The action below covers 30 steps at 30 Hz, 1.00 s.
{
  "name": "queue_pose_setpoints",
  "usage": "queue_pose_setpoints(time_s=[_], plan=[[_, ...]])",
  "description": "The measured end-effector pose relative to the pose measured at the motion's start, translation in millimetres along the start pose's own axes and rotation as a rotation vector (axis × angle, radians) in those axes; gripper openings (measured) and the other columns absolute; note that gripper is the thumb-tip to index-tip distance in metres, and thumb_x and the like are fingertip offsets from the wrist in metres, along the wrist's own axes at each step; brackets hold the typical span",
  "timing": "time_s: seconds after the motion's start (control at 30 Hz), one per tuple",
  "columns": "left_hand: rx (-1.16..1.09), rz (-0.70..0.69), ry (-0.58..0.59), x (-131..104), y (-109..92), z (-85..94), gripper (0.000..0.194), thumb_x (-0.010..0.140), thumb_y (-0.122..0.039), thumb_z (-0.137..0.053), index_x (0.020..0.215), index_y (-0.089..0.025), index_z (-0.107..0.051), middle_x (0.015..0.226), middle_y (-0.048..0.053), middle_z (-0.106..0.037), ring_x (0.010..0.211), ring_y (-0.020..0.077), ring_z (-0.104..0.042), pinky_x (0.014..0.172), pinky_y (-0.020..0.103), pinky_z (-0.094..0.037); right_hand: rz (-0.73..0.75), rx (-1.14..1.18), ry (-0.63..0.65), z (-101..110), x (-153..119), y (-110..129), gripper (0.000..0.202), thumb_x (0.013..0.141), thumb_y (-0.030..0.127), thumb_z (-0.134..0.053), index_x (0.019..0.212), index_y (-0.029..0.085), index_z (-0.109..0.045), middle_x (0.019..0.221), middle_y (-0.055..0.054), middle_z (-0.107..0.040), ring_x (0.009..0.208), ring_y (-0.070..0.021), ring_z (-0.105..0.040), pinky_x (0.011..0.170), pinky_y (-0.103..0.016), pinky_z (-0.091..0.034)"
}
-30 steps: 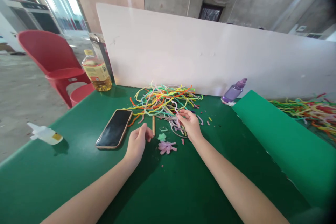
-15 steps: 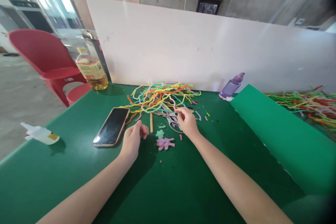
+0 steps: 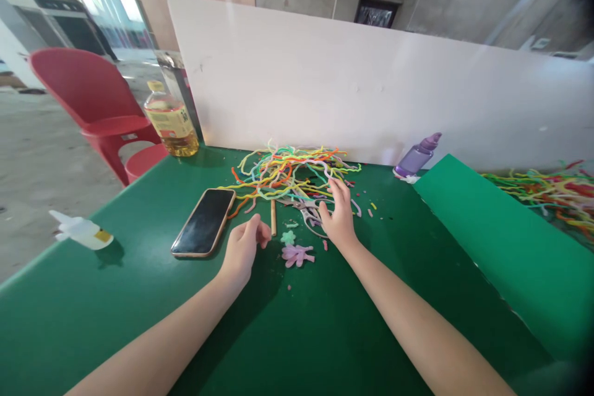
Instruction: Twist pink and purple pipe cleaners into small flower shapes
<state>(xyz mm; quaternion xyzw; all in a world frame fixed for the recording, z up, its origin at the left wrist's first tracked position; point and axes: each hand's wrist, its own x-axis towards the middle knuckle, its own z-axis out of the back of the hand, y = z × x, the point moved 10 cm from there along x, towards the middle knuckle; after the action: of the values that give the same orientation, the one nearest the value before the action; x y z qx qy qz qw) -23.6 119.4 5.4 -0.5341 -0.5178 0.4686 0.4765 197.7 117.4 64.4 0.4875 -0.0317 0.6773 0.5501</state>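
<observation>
My right hand is open, its fingers stretched toward a tangled pile of wavy coloured strands. Its fingertips reach a lilac strand at the pile's right edge; whether they touch it I cannot tell. Partly under that hand lie scissors with grey handles. My left hand is loosely closed between the phone and a thin wooden stick, with nothing visible in its curled fingers. Between my hands are a small mint-green flower shape and a pink-lilac piece with several petal-like lobes.
A white glue bottle lies at the left edge. Behind stand an oil bottle, a purple bottle and a white board. To the right, a green sheet lies beside more strands. A red chair stands left.
My right hand has opened from a pinch near the lilac strand and its fingers now stretch out at the pile. My left hand stays curled. The whole view has shifted slightly.
</observation>
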Motion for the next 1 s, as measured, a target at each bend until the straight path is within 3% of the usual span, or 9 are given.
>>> queue_pose_setpoints(time_s=[0.13,0.3,0.53,0.6,0.7,0.8,0.87,1.0], plan=[[-0.015,0.008,0.012,-0.6,-1.3,-2.2,0.039,0.083,-0.038,-0.043,0.050,-0.017,-0.049,0.054,-0.001,-0.052,0.046,0.0107,-0.041,0.049,0.024,-0.032,0.089,0.004,0.020,3.0,-0.6,21.4,0.060,0.085,0.013,-0.037,0.141,0.026,-0.021,0.139,-0.010,-0.030,0.126,-0.0250,-0.037,0.100,-0.043,-0.040],[-0.047,0.012,0.023,-2.3,-1.3,-3.5,0.041,0.084,-0.037,-0.043,0.050,-0.016,-0.050,0.053,-0.001,-0.051,0.047,0.0101,-0.041,0.049,0.024,-0.032,0.188,-0.115,-0.035,10.2,-4.3,35.6,0.064,0.086,0.009,-0.030,0.144,0.029,-0.011,0.142,-0.007,-0.027,0.131,-0.0252,-0.029,0.105,-0.048,-0.033],[-0.039,-0.022,0.048,-3.9,-3.8,-4.6,0.043,0.086,-0.037,-0.042,0.051,-0.015,-0.051,0.056,0.000,-0.052,0.048,0.0095,-0.041,0.050,0.024,-0.033,0.291,-0.174,-0.045,8.5,-11.0,46.6,0.069,0.085,0.014,-0.038,0.144,0.028,-0.005,0.145,-0.007,-0.025,0.131,-0.0284,-0.028,0.104,-0.051,-0.030],[-0.039,-0.037,0.059,-4.3,-6.3,-6.3,0.039,0.087,-0.037,-0.042,0.057,-0.014,-0.055,0.058,0.000,-0.053,0.049,0.0093,-0.044,0.051,0.023,-0.035,0.338,-0.184,-0.011,5.1,-12.4,53.4,0.067,0.085,0.015,-0.039,0.144,0.028,-0.010,0.143,-0.006,-0.031,0.130,-0.0276,-0.030,0.105,-0.051,-0.028],[-0.038,-0.081,0.113,-6.5,-13.1,-13.3,0.024,0.084,-0.035,-0.050,0.089,-0.015,-0.062,0.074,0.001,-0.059,0.057,0.0103,-0.052,0.058,0.023,-0.041,0.406,-0.191,0.050,0.2,-14.5,64.4,0.057,0.086,0.016,-0.041,0.139,0.027,-0.027,0.135,-0.004,-0.045,0.126,-0.0250,-0.037,0.108,-0.051,-0.024],[-0.058,-0.094,0.169,-9.7,-17.4,-20.2,0.038,0.082,-0.034,-0.053,0.116,-0.018,-0.054,0.099,0.005,-0.060,0.072,0.0140,-0.058,0.067,0.028,-0.047,0.485,-0.181,0.084,-1.8,-17.9,75.1,0.043,0.087,0.015,-0.043,0.128,0.024,-0.045,0.125,-0.003,-0.056,0.120,-0.0217,-0.045,0.109,-0.049,-0.021],[-0.078,-0.092,0.176,-10.9,-18.8,-21.2,0.041,0.083,-0.037,-0.052,0.119,-0.018,-0.053,0.106,0.008,-0.060,0.081,0.0171,-0.059,0.071,0.030,-0.048,0.565,-0.176,0.115,-4.4,-22.5,82.9,0.036,0.087,0.014,-0.045,0.121,0.023,-0.052,0.120,-0.002,-0.060,0.116,-0.0194,-0.048,0.109,-0.047,-0.021],[-0.116,-0.122,0.160,-11.5,-23.5,-19.2,0.032,0.084,-0.040,-0.050,0.105,-0.019,-0.061,0.110,0.008,-0.059,0.087,0.0193,-0.059,0.075,0.031,-0.047,0.730,-0.181,0.161,-9.1,-34.9,96.5,0.028,0.087,0.012,-0.052,0.110,0.024,-0.060,0.111,0.001,-0.065,0.104,-0.0158,-0.053,0.104,-0.041,-0.030]])
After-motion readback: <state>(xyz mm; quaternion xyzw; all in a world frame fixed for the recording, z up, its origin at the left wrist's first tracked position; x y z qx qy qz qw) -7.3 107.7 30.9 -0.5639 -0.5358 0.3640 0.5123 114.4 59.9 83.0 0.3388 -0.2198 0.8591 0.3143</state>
